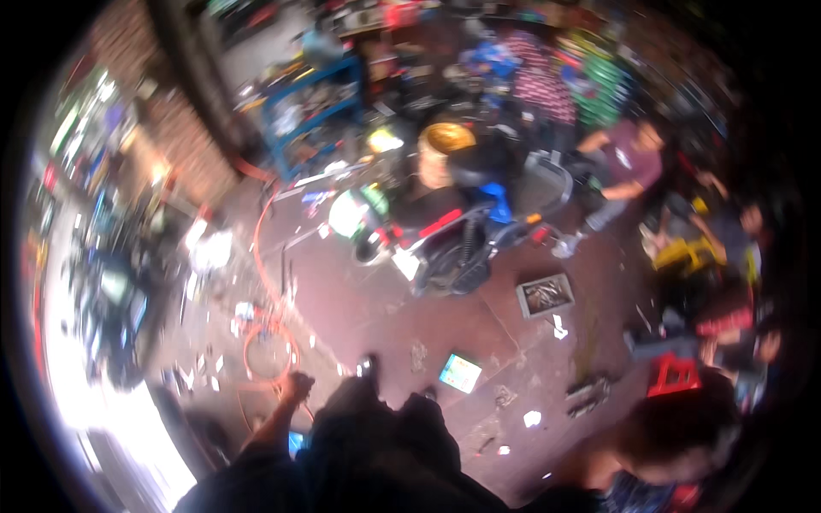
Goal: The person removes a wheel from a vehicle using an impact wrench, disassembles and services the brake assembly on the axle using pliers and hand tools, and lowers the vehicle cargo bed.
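Note:
My left hand (295,387) hangs beside my leg, its forearm rising from the lower edge. The picture is smeared, so how its fingers lie does not show, and nothing held can be made out. Just past the hand, an orange hose (272,369) lies in loops on the floor; I cannot tell whether they touch. My right hand is not in view. A light blue and white flat box or booklet (460,374) lies on the floor ahead of my feet.
A partly stripped motorbike (449,248) stands ahead, with a grey tray of metal parts (545,296) nearby. A person (629,162) sits beyond it. More people are at the right, by a red stool (673,376). A blue shelf rack (312,107) stands at the back.

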`<act>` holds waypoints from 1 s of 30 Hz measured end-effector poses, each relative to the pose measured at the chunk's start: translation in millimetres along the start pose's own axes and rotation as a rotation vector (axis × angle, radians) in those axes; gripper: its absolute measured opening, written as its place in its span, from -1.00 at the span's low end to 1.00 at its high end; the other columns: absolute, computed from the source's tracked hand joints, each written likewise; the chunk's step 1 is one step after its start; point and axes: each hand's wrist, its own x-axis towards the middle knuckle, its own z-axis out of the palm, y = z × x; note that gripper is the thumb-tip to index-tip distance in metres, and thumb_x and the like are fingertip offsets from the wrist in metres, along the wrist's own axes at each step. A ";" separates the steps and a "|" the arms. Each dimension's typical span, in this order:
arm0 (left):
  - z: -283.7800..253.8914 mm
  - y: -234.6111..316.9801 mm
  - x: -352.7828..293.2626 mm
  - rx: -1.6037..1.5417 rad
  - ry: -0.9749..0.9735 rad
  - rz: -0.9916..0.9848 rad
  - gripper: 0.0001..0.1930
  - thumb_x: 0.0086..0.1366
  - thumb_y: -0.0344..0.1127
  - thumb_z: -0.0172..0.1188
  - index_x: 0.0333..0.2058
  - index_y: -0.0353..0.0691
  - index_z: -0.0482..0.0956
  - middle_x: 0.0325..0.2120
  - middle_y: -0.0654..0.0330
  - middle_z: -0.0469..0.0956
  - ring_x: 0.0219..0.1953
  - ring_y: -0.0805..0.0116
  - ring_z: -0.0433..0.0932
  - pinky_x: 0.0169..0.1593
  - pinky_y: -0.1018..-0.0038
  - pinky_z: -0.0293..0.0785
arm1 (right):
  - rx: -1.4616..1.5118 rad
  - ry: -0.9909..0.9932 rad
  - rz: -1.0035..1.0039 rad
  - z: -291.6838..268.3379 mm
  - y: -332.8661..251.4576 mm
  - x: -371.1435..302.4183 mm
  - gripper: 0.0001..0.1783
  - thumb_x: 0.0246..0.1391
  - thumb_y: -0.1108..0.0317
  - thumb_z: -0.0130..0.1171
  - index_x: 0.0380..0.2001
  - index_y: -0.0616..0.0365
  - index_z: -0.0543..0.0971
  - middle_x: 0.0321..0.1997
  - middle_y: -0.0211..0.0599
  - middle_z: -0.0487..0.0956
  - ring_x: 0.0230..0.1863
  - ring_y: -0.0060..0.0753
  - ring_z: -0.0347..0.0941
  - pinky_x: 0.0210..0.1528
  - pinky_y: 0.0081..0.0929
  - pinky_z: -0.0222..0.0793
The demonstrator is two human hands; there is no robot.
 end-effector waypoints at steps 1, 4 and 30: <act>12.6 30.0 -29.4 0.102 0.174 -0.203 -0.73 0.07 -0.19 0.21 -0.37 -0.29 0.59 -0.64 0.13 0.57 -0.68 0.39 0.53 -0.59 0.50 0.47 | 0.031 -0.056 0.154 20.4 4.9 -23.6 -0.68 0.13 0.20 0.06 -0.32 0.31 0.52 -0.34 -0.16 0.52 -0.28 -0.29 0.43 -0.16 -0.32 0.35; 16.1 68.8 -77.6 0.230 0.267 -0.289 -0.56 -0.01 -0.03 0.21 -0.22 -0.22 0.58 -0.38 -0.03 0.59 -0.28 0.10 0.59 -0.13 0.29 0.47 | 0.103 -0.471 0.992 52.0 7.4 -126.1 -0.73 0.10 0.27 0.13 -0.26 0.29 0.53 -0.28 -0.25 0.54 -0.25 -0.44 0.43 -0.13 -0.53 0.32; -334.6 479.0 -65.6 0.785 0.469 1.244 -0.79 0.03 -0.19 0.16 -0.43 -0.18 0.59 -0.44 0.09 0.57 -0.39 0.15 0.58 -0.37 0.26 0.48 | 0.254 -2.048 1.158 356.8 -105.8 -409.8 -0.78 0.00 0.28 0.18 -0.37 0.24 0.54 -0.51 -0.36 0.50 -0.53 -0.51 0.40 -0.51 -0.52 0.33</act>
